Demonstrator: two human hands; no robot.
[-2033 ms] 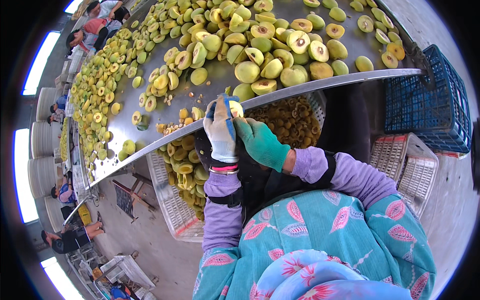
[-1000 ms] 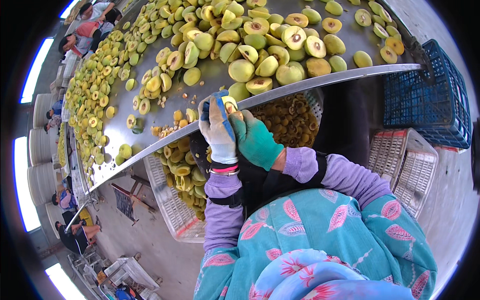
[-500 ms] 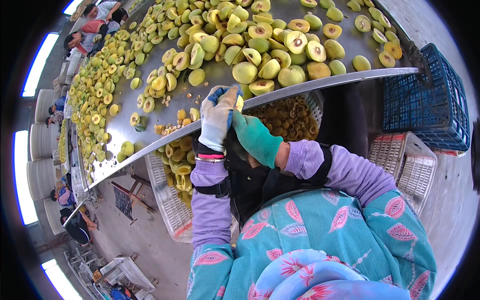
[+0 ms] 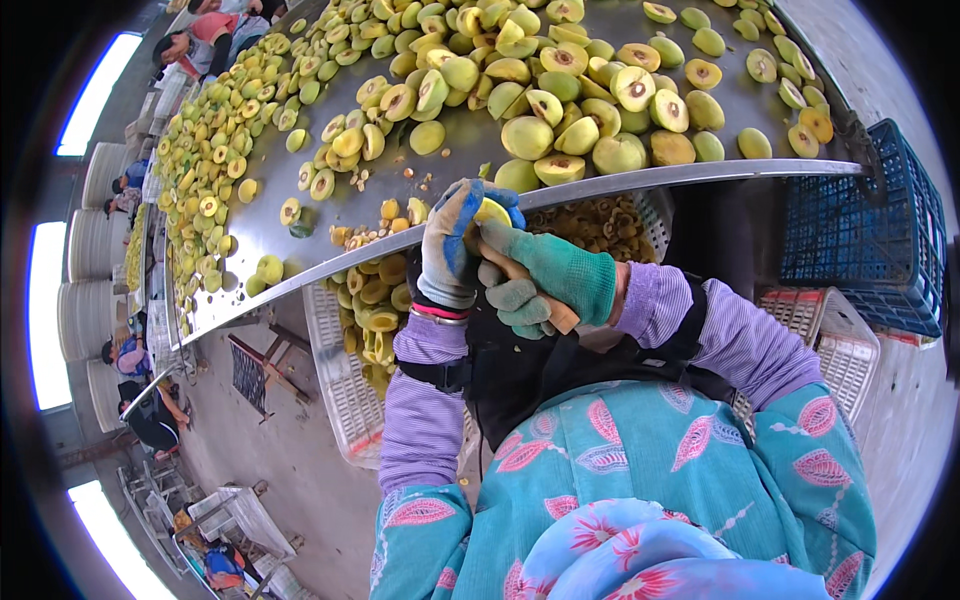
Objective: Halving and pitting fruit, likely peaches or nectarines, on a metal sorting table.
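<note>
My left hand (image 4: pixel 452 240), in a white and blue glove, is closed round a yellow-green fruit half (image 4: pixel 491 212) just off the table's front edge. My right hand (image 4: pixel 565 275), gloved in green and grey, is wrapped round a tool's wooden handle (image 4: pixel 562 317). The tool's working end is hidden between the hands, against the fruit. Beyond them, cut fruit halves (image 4: pixel 530 138) with brown centres are heaped on the metal table (image 4: pixel 262 222). Small orange-yellow pieces (image 4: pixel 392 212) lie by the edge near my left hand.
Hollowed fruit halves (image 4: pixel 372 318) fill a white crate (image 4: pixel 333 385) below the table's left front. More hollowed pieces (image 4: pixel 592 225) sit under the edge beyond my right hand. At right stand a blue crate (image 4: pixel 860 245) and white crates (image 4: pixel 825 345). Other people (image 4: pixel 205 45) are at far left.
My right hand has turned so that its grey fingers and the wooden handle show. More of the fruit half shows in my left hand. The whole view has shifted slightly.
</note>
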